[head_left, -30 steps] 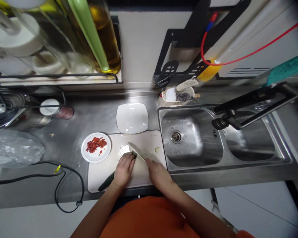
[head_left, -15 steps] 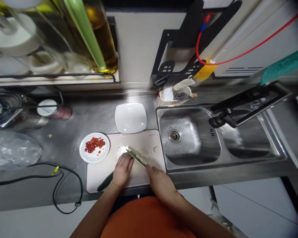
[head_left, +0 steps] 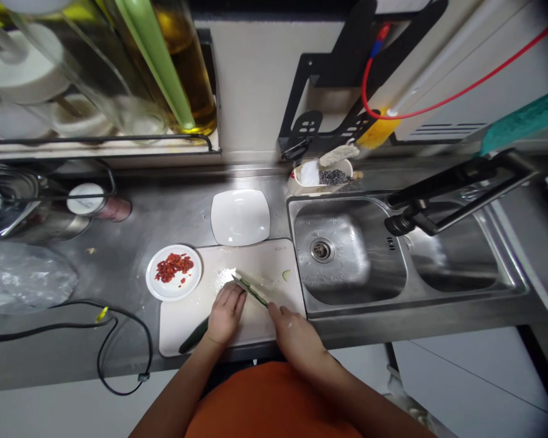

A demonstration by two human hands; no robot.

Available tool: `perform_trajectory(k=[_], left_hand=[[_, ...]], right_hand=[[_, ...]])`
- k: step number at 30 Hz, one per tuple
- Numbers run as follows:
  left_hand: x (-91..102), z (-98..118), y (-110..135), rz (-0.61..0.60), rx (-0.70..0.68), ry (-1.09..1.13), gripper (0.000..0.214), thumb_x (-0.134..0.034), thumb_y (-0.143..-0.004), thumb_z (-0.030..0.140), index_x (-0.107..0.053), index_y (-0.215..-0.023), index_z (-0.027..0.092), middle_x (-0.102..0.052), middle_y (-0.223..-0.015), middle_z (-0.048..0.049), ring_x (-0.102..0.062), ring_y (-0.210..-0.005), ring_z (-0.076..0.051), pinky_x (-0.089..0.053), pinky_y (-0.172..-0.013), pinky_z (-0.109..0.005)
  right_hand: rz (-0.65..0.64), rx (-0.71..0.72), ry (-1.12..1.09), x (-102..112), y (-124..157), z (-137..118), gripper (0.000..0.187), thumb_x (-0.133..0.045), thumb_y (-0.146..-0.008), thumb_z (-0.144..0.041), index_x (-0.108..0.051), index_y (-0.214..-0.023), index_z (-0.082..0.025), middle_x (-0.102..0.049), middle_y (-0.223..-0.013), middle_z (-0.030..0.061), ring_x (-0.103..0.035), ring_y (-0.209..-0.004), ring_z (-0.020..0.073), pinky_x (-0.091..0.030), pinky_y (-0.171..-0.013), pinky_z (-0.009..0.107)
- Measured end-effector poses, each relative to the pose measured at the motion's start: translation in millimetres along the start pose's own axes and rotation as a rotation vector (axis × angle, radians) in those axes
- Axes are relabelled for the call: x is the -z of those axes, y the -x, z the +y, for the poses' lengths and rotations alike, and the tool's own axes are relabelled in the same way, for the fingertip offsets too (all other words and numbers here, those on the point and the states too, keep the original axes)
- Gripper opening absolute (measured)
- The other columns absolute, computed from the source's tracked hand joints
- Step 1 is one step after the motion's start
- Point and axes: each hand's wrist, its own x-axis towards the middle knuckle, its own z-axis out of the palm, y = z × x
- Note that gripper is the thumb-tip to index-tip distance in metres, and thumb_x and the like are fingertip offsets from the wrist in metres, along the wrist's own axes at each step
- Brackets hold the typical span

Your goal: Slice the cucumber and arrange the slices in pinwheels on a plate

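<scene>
My left hand (head_left: 228,310) is closed over a dark green cucumber (head_left: 194,336), whose uncut end sticks out at its lower left. In my right hand (head_left: 296,331) is a knife (head_left: 250,289), its blade slanting up to the left, with the tip just past my left fingertips. Pale green cut cucumber shows along the blade. Both hands are over the white cutting board (head_left: 178,322). A single cucumber slice (head_left: 286,275) lies near the board's right edge. The knife handle is hidden in my grip.
A round plate (head_left: 151,285) of chopped red pieces overlaps the board's left corner. Behind the board sits a white square dish (head_left: 240,216). To the right are a double steel sink (head_left: 347,255) and a black faucet (head_left: 420,213). A black cable (head_left: 148,340) loops at left.
Hardly anything differs. The knife blade and my right hand have shifted very slightly; my left hand stays on the cucumber.
</scene>
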Motion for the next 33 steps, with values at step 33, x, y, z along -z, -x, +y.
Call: perform_trajectory(k=[33], left_hand=[[-1.7, -1, 1, -0.027, 0.043, 0.024, 0.021, -0.047, -0.090, 0.021, -0.060, -0.106, 0.018, -0.067, -0.101, -0.0072, -0.061, -0.099, -0.020, -0.048, -0.094, -0.039]], right_hand=[[0.038, 0.048, -0.058, -1, -26, -3, 0.040, -0.029, -0.085, -0.003, -0.053, -0.112, -0.018, -0.065, -0.091, 0.0080, -0.062, -0.080, 0.0186, -0.041, -0.068, 0.027]])
